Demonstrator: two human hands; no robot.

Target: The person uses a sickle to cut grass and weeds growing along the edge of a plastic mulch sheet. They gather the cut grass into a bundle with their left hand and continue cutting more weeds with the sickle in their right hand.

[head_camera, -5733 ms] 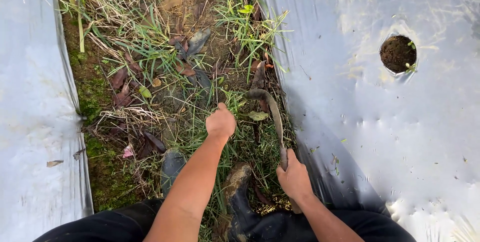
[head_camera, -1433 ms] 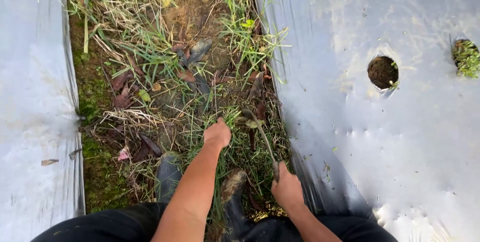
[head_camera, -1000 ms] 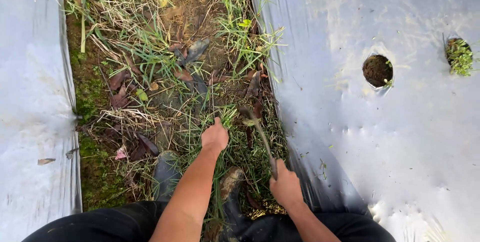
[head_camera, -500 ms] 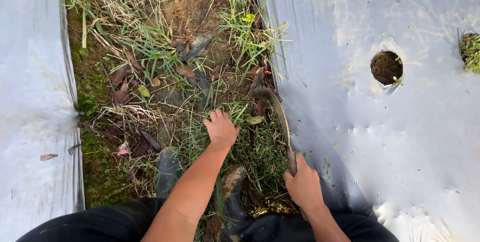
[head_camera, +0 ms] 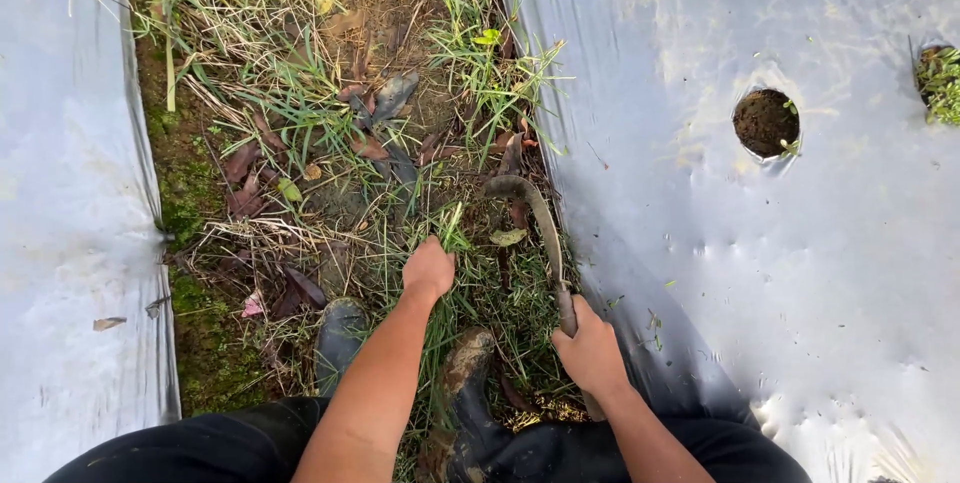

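My left hand [head_camera: 428,268] is closed around a tuft of green grass [head_camera: 447,228] in the furrow between two plastic-covered beds. A curved, rusty sickle [head_camera: 535,218] is gripped at its handle by my right hand [head_camera: 590,351]; its hooked blade lies over the grass just right of the left hand, tip pointing left. Two muddy rubber boots [head_camera: 468,383] stand in the grass below my arms.
Silver plastic mulch sheets [head_camera: 780,273] cover the beds on both sides [head_camera: 60,243]. The right bed has a round planting hole [head_camera: 765,121] with bare soil and another with green growth [head_camera: 940,78]. Dead leaves, moss and weeds fill the furrow.
Half a second ago my left hand was spread over the grass; now it is clenched on a tuft. The sickle has shifted slightly left and down with my right hand.
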